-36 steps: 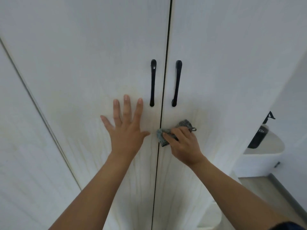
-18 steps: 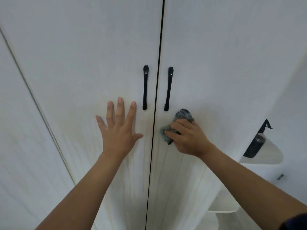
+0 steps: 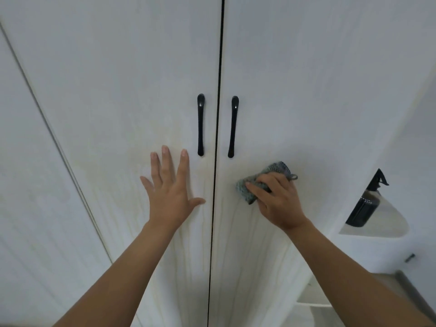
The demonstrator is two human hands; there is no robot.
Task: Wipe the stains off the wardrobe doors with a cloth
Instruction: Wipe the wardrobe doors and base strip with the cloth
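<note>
Right hand point(image 3: 277, 204) holds a cloth point(image 3: 279, 168) against the right door point(image 3: 306, 90); left hand point(image 3: 171, 194) lies flat on the left door point(image 3: 113, 90).
The grey cloth sits just below and right of the right handle point(image 3: 233, 127), bunched under curled fingers point(image 3: 257, 188) that clutch it. The left hand is spread and released, grasping nothing, just left of the left handle point(image 3: 200, 125). Faint yellowish streaks point(image 3: 232, 234) run down both doors. A dark spray bottle point(image 3: 364, 208) stands on a shelf point(image 3: 391, 228) at the right.
</note>
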